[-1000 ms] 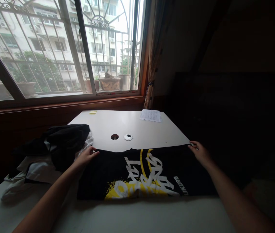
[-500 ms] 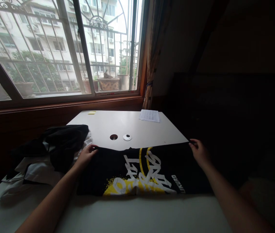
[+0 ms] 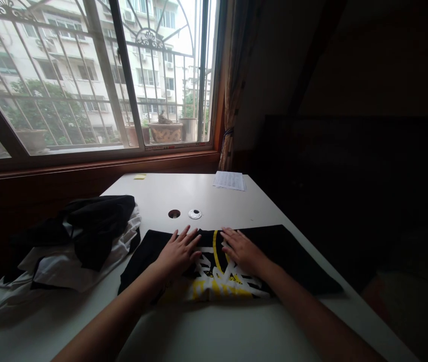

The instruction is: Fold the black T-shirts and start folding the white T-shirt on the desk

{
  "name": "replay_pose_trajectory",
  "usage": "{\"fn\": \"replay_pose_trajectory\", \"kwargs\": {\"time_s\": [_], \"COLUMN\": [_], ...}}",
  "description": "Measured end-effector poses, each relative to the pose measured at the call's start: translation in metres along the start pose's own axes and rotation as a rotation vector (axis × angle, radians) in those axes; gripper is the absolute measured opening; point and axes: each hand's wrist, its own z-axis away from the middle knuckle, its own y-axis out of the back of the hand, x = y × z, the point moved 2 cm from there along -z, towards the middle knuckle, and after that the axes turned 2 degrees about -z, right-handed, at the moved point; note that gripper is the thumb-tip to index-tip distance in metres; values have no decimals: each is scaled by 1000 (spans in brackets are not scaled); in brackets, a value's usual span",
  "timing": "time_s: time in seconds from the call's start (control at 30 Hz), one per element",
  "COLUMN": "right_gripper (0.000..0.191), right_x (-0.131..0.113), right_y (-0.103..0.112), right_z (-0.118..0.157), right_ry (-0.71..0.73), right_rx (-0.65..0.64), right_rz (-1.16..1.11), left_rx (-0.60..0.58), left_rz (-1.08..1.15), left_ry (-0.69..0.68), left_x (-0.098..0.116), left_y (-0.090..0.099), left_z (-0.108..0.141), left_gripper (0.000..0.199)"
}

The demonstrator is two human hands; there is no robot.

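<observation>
Hiding some print (image 3: 219, 287) on garment (image 3: 292, 254); touching cloth with left hand (image 3: 179, 253) and right hand (image 3: 244, 250), both flattened, released.

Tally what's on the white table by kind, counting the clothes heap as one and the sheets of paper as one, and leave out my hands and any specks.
Cloth: 2 (printed black garment, clothes heap)
Paper: 2 (yellow slip, sheets of paper)
Disc: 1 (round white disc)
Total: 5
</observation>
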Motion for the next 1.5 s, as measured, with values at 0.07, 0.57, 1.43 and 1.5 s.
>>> {"fn": "replay_pose_trajectory", "kwargs": {"time_s": [0.07,0.57,1.43,1.5], "right_gripper": [61,66,38,40], "right_x": [-11,148,172,170], "right_y": [-10,13,66,61], "right_z": [-1,113,227,225], "right_ry": [-18,-548,-970,-992], "right_rx": [-65,97,520,528], "right_rz": [-10,138,-778,-749], "left_rx": [-47,-111,-70,-44], "left_rz": [12,34,13,-28], "left_ry": [33,308,-31,-44], "left_x": [-1,-89,-34,-33], "left_y": [-16,-13,43,41], "left_z": [-2,47,176,175], "left_gripper": [62,59,16,18]}}
